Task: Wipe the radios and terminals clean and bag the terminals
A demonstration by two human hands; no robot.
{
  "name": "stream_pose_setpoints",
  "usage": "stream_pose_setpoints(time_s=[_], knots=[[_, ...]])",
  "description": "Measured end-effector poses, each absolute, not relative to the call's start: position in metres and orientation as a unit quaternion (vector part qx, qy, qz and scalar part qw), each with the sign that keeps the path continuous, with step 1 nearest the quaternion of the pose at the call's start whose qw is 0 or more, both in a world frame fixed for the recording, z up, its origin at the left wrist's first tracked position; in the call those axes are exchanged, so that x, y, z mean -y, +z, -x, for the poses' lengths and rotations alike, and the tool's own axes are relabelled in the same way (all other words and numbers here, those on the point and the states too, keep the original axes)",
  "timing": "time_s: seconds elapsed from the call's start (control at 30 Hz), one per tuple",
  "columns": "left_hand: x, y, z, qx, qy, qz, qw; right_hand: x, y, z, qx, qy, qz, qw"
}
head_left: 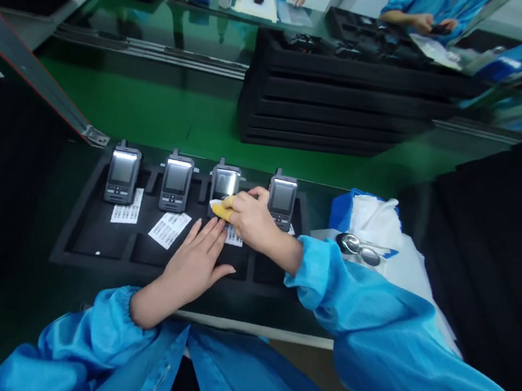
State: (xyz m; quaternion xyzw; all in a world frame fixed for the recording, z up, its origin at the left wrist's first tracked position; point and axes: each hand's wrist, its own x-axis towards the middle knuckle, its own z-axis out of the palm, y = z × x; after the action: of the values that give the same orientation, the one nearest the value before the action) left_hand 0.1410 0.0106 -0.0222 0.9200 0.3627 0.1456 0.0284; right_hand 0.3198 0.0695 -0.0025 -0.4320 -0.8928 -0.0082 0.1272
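Note:
A row of handheld radios with screens stands in a black foam tray. My right hand, with yellow finger cots on its fingertips, pinches a small white cloth against the lower front of the third radio. Stretched out flat, my left hand lies over the tray, fingertips by the bottom of that same radio. To the left are the first radio and second radio; right of my right hand is the fourth radio. Barcode label sheets lie below the radios, some partly covered by my hands.
A blue box of white wipes stands at the right, with metal spoon-like items in front. Beyond a glass-topped ledge, stacked black trays rise. Two co-workers in blue sleeves work across. A metal post slants at the left.

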Motion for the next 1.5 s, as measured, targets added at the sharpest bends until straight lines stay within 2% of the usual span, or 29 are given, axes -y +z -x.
stream_pose_setpoints(time_s=[0.27,0.53,0.8,1.0,1.1,1.27,1.5], knots=[[-0.011,-0.02,-0.139,-0.353,0.133,-0.926,0.031,-0.108,0.008,-0.336,0.821,-0.033,0.547,0.16],[-0.01,-0.021,-0.14,-0.357,0.134,-0.924,0.028,-0.064,-0.006,-0.334,0.887,-0.049,0.436,0.145],[-0.01,-0.022,-0.139,-0.361,0.127,-0.924,0.02,-0.107,0.008,-0.32,0.835,-0.021,0.533,0.135],[-0.012,-0.026,-0.141,-0.35,0.154,-0.923,0.039,-0.063,-0.01,-0.317,0.88,-0.009,0.452,0.145],[-0.011,-0.022,-0.137,-0.34,0.206,-0.916,0.048,-0.057,0.001,-0.32,0.861,-0.013,0.478,0.175],[-0.016,-0.005,-0.091,-0.358,0.278,-0.891,0.037,-0.089,0.029,-0.304,0.819,-0.051,0.526,0.226],[-0.034,-0.01,-0.001,-0.502,0.248,-0.829,-0.013,-0.138,0.027,-0.209,0.862,-0.014,0.47,0.19]])
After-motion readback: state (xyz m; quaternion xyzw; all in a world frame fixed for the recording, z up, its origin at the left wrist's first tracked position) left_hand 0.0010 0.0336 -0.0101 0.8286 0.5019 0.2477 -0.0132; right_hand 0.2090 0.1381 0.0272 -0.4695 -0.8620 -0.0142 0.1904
